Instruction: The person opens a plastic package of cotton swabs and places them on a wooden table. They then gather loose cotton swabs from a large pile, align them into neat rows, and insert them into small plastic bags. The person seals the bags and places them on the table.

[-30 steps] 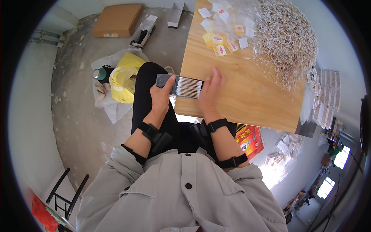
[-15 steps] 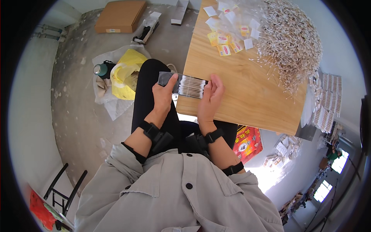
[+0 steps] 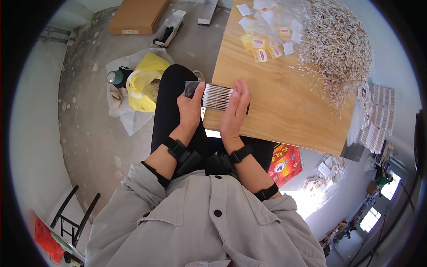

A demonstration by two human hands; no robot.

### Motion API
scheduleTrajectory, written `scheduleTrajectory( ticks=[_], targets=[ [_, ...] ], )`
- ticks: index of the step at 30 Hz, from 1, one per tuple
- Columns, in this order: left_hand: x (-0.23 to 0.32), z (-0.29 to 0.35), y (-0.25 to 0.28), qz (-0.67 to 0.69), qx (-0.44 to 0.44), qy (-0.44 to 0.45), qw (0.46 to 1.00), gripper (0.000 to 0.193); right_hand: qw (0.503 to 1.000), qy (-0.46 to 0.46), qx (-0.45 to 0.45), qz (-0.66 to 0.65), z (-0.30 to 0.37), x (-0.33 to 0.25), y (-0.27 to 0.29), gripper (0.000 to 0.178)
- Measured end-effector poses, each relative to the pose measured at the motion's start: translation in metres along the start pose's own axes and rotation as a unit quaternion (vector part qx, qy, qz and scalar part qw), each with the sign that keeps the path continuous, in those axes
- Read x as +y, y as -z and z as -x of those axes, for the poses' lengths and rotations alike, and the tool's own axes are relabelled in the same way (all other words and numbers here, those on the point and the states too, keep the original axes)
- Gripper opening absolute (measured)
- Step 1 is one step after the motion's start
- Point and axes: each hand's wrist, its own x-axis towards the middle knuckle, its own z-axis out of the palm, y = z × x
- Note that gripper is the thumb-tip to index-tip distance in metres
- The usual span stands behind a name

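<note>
A row of white-tipped cotton swabs in a clear plastic bag (image 3: pixel 217 97) lies between my hands, over the table's near left corner. My left hand (image 3: pixel 191 107) pinches the bag's left part, thumb on top, with a dark piece showing past the thumb. My right hand (image 3: pixel 232 111) grips the right end of the bag, its fingers together and covering that end. A dark edge shows just beyond the right fingers. On the table (image 3: pixel 267 102), a big heap of loose cotton swabs (image 3: pixel 340 53) lies at the far right.
Yellow and white cards (image 3: pixel 259 43) and clear plastic bags (image 3: pixel 289 15) lie at the table's far side. On the floor to the left are a yellow bag (image 3: pixel 142 100), a green-lidded bottle (image 3: pixel 114 78) and a cardboard box (image 3: pixel 138 17). Packed swab bundles (image 3: pixel 378 111) stand beyond the table's right edge.
My right hand has shifted left, its fingers now covering more of the bag's right end. The swabs sit a little further left, closer to my left thumb.
</note>
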Motion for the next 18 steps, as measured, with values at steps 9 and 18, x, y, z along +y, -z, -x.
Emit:
scheduleTrajectory(
  ticks=[9, 18],
  targets=[
    [0.003, 0.001, 0.001, -0.086, -0.006, -0.046, 0.995, 0.026, 0.997, 0.028, -0.033, 0.066, 0.0, 0.009, 0.0, 0.043],
    [0.01, 0.001, 0.009, 0.006, -0.059, 0.031, 0.998, 0.019, 0.999, -0.007, 0.012, 0.034, -0.003, 0.015, 0.016, 0.049]
  ],
)
